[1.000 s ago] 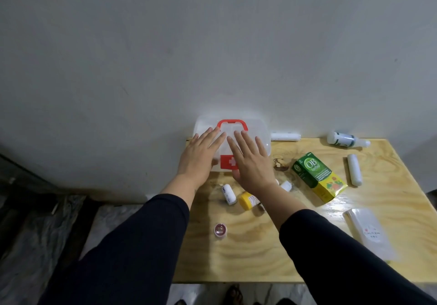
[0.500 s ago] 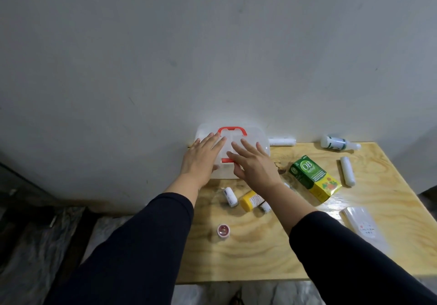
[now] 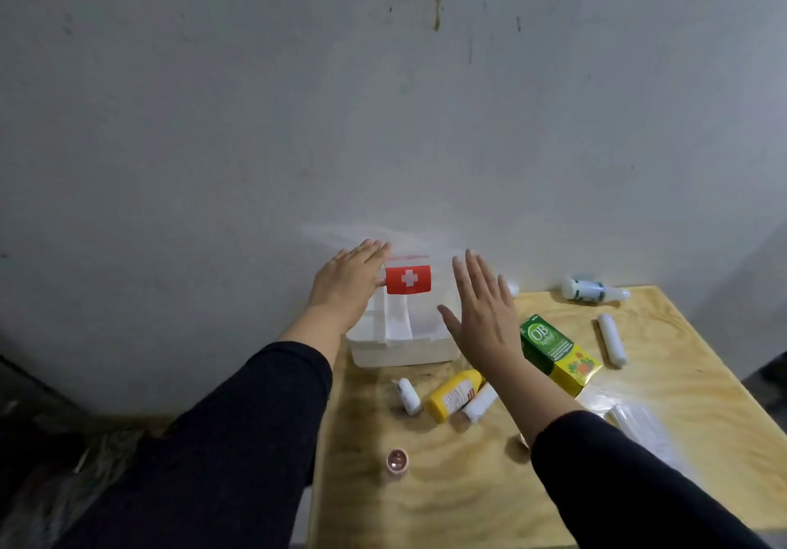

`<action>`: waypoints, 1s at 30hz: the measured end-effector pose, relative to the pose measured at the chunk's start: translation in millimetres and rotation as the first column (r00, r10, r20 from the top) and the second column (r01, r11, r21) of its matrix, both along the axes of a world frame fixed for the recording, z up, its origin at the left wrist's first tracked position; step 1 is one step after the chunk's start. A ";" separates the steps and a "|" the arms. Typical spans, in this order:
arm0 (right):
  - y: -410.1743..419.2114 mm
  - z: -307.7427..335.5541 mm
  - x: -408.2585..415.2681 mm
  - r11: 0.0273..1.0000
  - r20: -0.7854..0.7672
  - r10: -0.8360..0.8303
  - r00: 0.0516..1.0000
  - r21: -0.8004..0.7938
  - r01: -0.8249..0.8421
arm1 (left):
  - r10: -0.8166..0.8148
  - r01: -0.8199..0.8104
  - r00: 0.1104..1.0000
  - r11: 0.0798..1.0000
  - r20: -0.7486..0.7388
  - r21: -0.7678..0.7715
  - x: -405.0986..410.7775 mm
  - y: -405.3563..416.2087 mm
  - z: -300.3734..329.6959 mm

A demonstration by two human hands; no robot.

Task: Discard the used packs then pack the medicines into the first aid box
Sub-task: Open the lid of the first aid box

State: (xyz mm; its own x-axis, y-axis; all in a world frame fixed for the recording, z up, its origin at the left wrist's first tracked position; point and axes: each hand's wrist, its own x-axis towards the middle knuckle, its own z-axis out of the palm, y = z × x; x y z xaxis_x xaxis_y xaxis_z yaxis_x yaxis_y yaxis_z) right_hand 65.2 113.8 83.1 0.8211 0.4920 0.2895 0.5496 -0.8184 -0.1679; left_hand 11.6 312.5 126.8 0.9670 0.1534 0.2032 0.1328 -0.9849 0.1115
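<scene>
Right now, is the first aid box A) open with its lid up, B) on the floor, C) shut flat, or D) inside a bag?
A: the first aid box sits on the wooden table with its clear lid raised toward the wall, white compartments showing inside, the left hand at the lid.

Translucent white first aid box [image 3: 400, 350], red patch with white cross [image 3: 408, 279] on raised lid. Pale yellow-brown wooden table [image 3: 468, 484], dark wavy grain. Green and yellow carton [image 3: 558, 352] to the right, white lettering, small orange-red picture near its bottom. Yellow bottle [image 3: 453, 395] with white label in front of the box. White tubes [image 3: 612, 339] and white bottle with green band [image 3: 590, 289] far right. Pinkish-red small pot [image 3: 397, 460] near. Black sleeves [image 3: 238, 433]. Grey wall [image 3: 383, 101], dark speckled stains at top.
</scene>
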 end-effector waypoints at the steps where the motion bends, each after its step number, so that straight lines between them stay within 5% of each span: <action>1: -0.6 -2.5 -1.1 0.998 -0.028 -0.059 0.998 0.030 0.059 | 0.003 -0.003 1.000 1.000 -0.004 0.015 3.9 1.3 1.9; 4: 3.1 -13.5 -1.9 0.985 -0.180 -0.159 0.971 0.030 0.167 | 0.020 -0.018 1.000 0.996 -0.021 0.083 16.3 6.8 5.4; 11: 24.5 -30.7 0.9 0.986 -0.430 -0.164 0.888 -0.096 0.136 | 0.101 -0.101 0.995 0.981 0.012 0.165 38.1 13.5 11.0; 24: -5.6 -31.7 -0.8 0.987 -0.422 -0.146 0.895 -0.123 0.104 | 0.141 -0.143 0.990 0.980 0.023 0.141 55.9 8.3 17.2; 30: -28.5 -27.2 13.4 0.985 -0.375 -0.168 0.912 -0.028 0.170 | 0.150 -0.152 0.985 0.988 0.089 0.018 34.0 -6.1 -3.2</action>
